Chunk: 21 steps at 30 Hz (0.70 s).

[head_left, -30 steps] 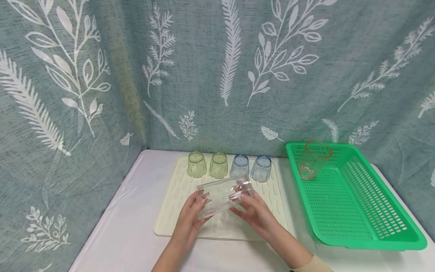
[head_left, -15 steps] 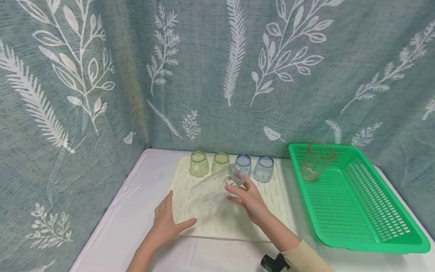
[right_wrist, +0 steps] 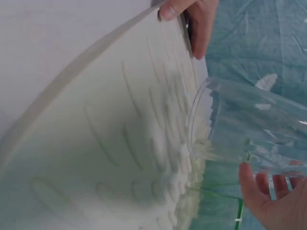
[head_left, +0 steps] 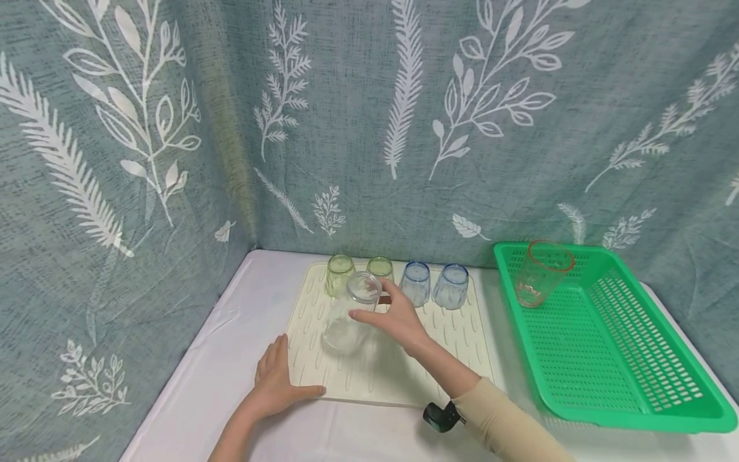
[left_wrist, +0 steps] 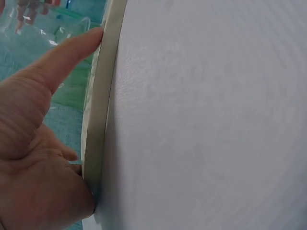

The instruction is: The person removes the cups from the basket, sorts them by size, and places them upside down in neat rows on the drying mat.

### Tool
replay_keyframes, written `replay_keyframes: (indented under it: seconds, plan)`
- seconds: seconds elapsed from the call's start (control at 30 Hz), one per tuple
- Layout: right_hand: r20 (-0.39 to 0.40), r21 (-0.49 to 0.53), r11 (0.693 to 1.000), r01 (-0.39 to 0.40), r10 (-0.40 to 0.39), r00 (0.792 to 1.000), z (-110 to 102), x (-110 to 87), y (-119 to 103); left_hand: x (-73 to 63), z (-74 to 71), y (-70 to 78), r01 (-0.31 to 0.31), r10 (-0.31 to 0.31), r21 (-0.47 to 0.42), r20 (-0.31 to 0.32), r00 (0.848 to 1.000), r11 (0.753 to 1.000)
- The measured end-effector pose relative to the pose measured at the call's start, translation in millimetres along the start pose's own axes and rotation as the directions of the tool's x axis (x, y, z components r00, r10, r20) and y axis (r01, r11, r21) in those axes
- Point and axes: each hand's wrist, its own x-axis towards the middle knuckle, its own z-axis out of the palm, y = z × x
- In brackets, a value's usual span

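Note:
My right hand (head_left: pixel 398 321) grips a clear glass (head_left: pixel 345 324) near its thick base. The glass is tilted, base up and mouth down, above the cream drying mat (head_left: pixel 433 359). In the right wrist view, the mouth of the clear glass (right_wrist: pixel 230 124) faces the mat; whether it touches cannot be told. At the mat's front left corner rests my left hand (head_left: pixel 274 385), thumb and fingers spread. The left wrist view has that thumb straight against the mat's edge (left_wrist: pixel 101 105). Two green glasses (head_left: pixel 339 276) and two blue glasses (head_left: pixel 451 287) stand in a row along the mat's back.
On the right is a green plastic basket (head_left: pixel 583 359), with a red-rimmed clear glass (head_left: pixel 543 276) leaning in its back left corner. A patterned curtain (head_left: pixel 346 128) hangs behind the white-covered table (head_left: pixel 213 359). A dark wrist camera (head_left: pixel 441 417) sits under the right forearm.
Both hands held the clear glass a second ago. My left hand has let go and moved to the mat's corner, while my right hand has turned the glass base up and shifted it left.

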Motion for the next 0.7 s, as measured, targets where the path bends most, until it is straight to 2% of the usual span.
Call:
replay_keyframes:
  seconds: [0.2, 0.4, 0.7]
  plan:
    - [0.028, -0.075, 0.993, 0.088, -0.086, 0.996, 10.5, 8.9, -4.8, 1.8, 1.1, -3.7, -0.004, 0.004, -0.001, 0.007, 1.0, 1.0]
    - [0.059, -0.133, 0.975, 0.178, -0.171, 0.983, 21.7, 17.3, -6.7, 0.9, 1.4, -2.6, -0.003, 0.003, 0.002, -0.004, 1.0, 1.0]
    - [0.116, -0.184, 0.958, 0.22, -0.201, 0.973, 34.1, 15.6, -11.3, 0.0, 1.2, -2.8, 0.001, -0.001, 0.016, -0.006, 1.0, 1.0]
